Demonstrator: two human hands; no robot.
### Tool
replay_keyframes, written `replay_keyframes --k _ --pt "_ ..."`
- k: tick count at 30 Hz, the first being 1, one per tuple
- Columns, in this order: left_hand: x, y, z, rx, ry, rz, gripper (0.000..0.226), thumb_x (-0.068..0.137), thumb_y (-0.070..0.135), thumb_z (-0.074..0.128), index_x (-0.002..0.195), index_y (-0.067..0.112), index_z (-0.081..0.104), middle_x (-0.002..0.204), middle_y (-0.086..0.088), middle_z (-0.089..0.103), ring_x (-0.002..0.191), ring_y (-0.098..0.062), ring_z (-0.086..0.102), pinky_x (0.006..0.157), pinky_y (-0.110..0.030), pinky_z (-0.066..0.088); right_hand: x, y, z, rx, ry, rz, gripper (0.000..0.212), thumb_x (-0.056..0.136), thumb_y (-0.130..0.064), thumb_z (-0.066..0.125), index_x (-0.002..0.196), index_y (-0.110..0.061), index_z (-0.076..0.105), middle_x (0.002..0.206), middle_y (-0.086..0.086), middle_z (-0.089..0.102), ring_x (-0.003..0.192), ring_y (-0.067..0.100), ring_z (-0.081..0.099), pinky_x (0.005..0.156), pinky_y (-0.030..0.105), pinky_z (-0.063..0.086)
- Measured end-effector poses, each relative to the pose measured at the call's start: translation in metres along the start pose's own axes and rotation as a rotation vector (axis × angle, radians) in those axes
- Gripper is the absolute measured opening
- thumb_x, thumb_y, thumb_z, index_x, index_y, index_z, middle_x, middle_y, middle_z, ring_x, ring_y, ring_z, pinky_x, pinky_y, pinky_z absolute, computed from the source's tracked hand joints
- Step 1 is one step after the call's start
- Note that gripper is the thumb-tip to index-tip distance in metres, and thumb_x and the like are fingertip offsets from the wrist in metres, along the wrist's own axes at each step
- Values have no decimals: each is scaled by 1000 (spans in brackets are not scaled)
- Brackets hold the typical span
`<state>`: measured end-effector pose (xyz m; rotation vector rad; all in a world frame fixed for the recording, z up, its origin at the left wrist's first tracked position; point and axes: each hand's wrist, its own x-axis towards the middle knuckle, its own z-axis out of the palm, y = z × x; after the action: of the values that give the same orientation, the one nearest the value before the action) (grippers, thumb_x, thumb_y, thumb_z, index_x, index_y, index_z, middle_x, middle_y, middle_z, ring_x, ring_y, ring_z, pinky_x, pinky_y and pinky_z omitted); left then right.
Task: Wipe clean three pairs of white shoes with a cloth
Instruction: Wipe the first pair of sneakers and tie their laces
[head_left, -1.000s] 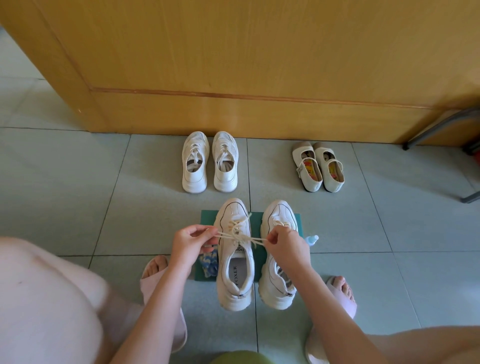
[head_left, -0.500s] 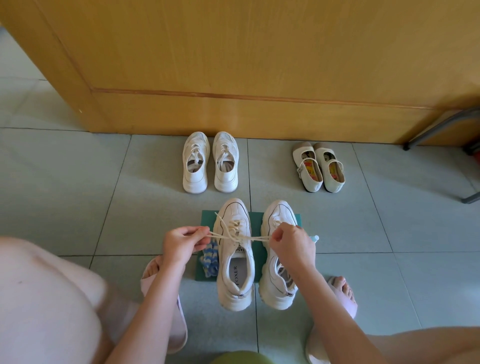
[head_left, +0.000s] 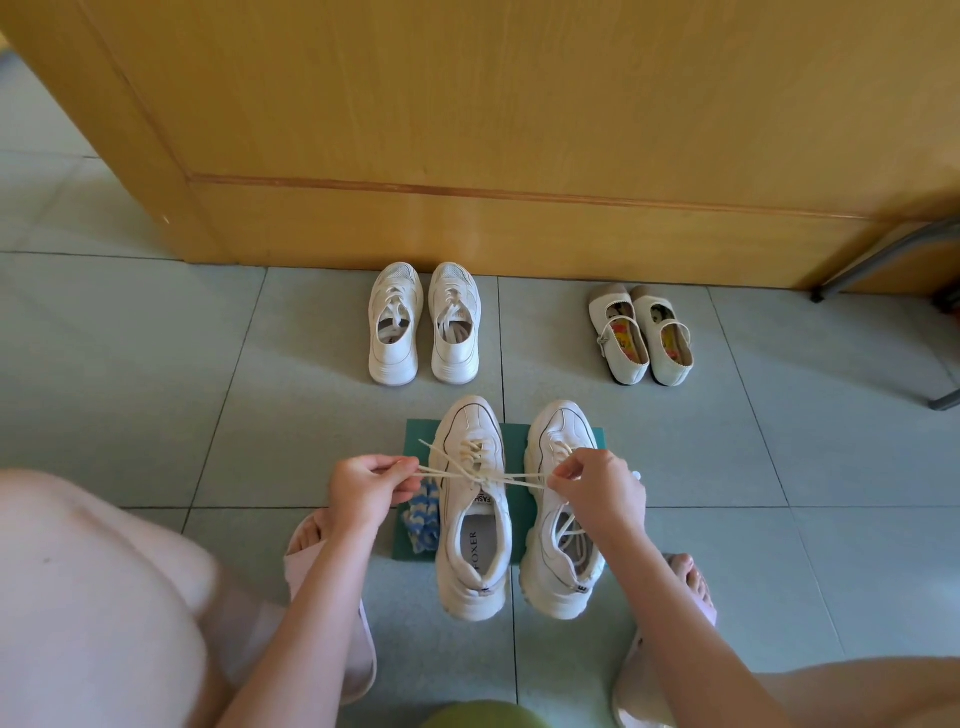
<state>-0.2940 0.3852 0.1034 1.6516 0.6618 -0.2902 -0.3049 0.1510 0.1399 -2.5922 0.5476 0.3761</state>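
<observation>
My left hand (head_left: 366, 488) and right hand (head_left: 597, 486) pinch the laces (head_left: 483, 474) of the near sneaker (head_left: 474, 561) taut, the cloth (head_left: 422, 518) lies idle beside it, and the farther sneakers (head_left: 423, 322) and strap shoes (head_left: 641, 338) likely await wiping.

hands (head_left: 371, 488) (head_left: 602, 486) pinching laces (head_left: 470, 474), sneaker (head_left: 467, 423) on green mat (head_left: 418, 441)

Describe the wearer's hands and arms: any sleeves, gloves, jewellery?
Left hand and right hand are bare: no gloves, and no rings or nail polish that I can see. Left forearm and right forearm are uncovered to the frame edge, with no sleeve, watch or bracelet in view.
</observation>
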Motion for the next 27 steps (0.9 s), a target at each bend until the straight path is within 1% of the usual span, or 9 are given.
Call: replay_keyframes --k 7,10,11,13,16,19,22,25,27 --pt "3 -5 1 -1 19 -5 9 80 8 71 85 1 69 59 1 69 55 -12 67 55 -19 57 0 2 3 1 14 -1 5 86 -26 65 85 -21 68 80 -8 66 57 1 50 45 15 27" --pt "2 -2 4 74 -40 17 17 81 12 71 92 0 69 72 -6 70 61 -13 67 61 -26 58 2 5 2 156 -39 -47 9 84 -25 68 91 -20 68 86 -7 66 60 6 56 48 16 39" --pt "1 0 6 143 -45 57 18 81 18 71 93 4 69 78 -4 70 69 -15 67 65 -29 58 2 6 0 250 -60 -55 13 83 -24 69 95 -20 67 89 -7 65 62 7 57 50 17 42" --pt "-4 8 12 286 28 223 16 83 28 68 91 14 67 85 4 67 81 -12 63 68 -24 50 4 10 -6 378 -47 -45 19 83 -24 69 102 -19 66 95 -5 64 66 4 56 52 15 42" --pt "-14 24 29 361 167 511 5 85 25 65 85 20 65 86 6 64 82 -9 59 68 -24 47 5 21 -13 369 55 13 14 87 -25 64 96 -14 68 97 1 66 66 3 54 53 15 41" --pt "-27 37 55 380 -52 548 5 87 23 63 90 22 67 87 11 66 81 -1 60 72 -20 50 -2 34 -14 346 62 117 24 86 -31 65 95 -9 66 96 4 67 65 7 52 52 18 39" --pt "-38 36 82 504 -253 579 10 88 21 62 94 22 69 92 10 66 82 -1 59 74 -17 50 -12 38 -10 219 5 179 36 81 -46 66 93 -12 62 88 2 66 65 12 55 51 21 38" --pt "-45 25 103 642 -334 613 15 88 17 61 99 25 66 103 10 64 84 -1 58 76 -17 51 -17 38 -4 104 -41 189 46 73 -56 69 90 -16 53 88 -1 58 68 12 53 49 21 31" --pt "-48 18 112 694 -357 634 22 88 12 60 104 26 65 109 10 62 89 -4 59 79 -21 51 -16 39 0 123 -49 181 45 72 -54 71 88 -17 52 87 -1 58 70 13 53 49 22 32"
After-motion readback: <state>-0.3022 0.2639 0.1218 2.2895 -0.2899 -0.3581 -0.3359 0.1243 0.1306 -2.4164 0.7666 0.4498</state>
